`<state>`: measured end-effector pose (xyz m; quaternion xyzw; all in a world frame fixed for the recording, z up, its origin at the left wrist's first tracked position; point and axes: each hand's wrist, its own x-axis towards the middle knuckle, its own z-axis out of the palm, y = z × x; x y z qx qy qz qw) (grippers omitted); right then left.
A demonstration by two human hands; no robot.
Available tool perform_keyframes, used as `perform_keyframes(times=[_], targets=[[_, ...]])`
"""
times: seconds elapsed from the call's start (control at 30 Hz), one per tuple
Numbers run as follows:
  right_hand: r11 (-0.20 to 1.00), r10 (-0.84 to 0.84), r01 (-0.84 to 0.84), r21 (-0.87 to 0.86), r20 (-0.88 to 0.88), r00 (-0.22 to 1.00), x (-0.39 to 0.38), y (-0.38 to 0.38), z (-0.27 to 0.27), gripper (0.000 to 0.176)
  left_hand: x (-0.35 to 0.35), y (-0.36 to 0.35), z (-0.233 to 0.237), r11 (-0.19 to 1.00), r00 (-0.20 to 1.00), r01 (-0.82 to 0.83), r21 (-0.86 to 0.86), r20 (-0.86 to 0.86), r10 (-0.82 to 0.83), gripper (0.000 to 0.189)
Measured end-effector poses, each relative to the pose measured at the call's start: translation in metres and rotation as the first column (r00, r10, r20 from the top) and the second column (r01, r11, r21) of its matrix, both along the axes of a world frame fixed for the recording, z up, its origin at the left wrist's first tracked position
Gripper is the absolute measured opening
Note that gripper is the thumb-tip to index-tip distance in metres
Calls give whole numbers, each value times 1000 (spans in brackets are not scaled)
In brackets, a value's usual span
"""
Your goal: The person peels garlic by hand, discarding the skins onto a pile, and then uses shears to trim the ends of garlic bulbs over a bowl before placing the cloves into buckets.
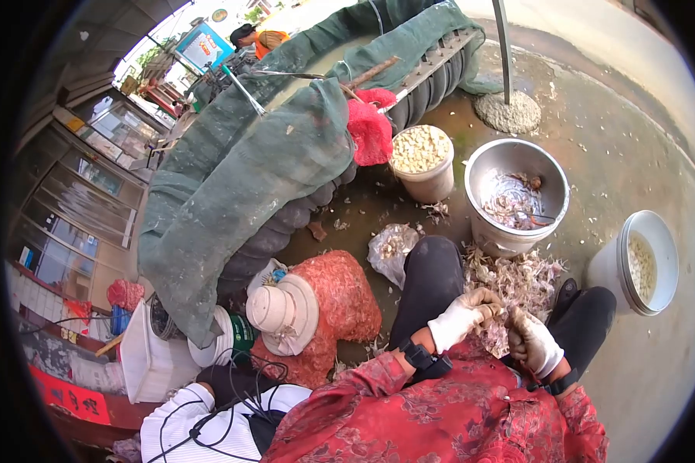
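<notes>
My left hand (pixel 467 315) and my right hand (pixel 534 341), both in soiled white gloves, meet above my lap. Their fingertips pinch together at a small pale garlic clove (pixel 505 315), mostly covered by the fingers. Papery pinkish garlic skins (pixel 521 276) lie heaped just beyond my hands, between my knees. Past the heap, a steel basin (pixel 544 166) rests on a white bucket (pixel 502 245); inside are more skins and a thin dark-handled tool.
A bucket of peeled cloves (pixel 422 150) stands ahead, another bucket (pixel 611 266) at right. Red mesh sacks (pixel 336 289) and a pale hat (pixel 274 309) are at left. A person in white (pixel 174 424) sits beside me. A green-netted trough (pixel 247 201) runs behind; another person (pixel 266 40) is farther back.
</notes>
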<state>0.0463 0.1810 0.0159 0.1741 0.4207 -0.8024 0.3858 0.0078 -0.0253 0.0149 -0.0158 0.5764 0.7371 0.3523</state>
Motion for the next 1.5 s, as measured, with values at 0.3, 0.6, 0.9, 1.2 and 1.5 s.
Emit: perform_keyframes(times=[0.3, 0.6, 0.9, 1.2, 1.5], targets=[[958, 197, -122, 259, -288, 937, -1, -3, 18, 38, -2, -6, -8, 968, 977, -118, 222, 200, 74, 14], [980, 144, -112, 165, -194, 970, 1, 14, 33, 35, -5, -7, -2, 964, 996, -45, 262, 87, 23, 26], [974, 213, -203, 100, -97, 972, 5, 19, 33, 35, -6, -7, 3, 986, 997, 69, 151, 35, -75, 20], [949, 317, -313, 49, -137, 939, 6, 24, 21, 33, -15, -10, 9, 966, 976, 215, 143, -11, -216, 25], [944, 330, -331, 3, -58, 942, 7, 22, 19, 35, -14, -8, 13, 963, 970, 224, 151, 64, -235, 21]])
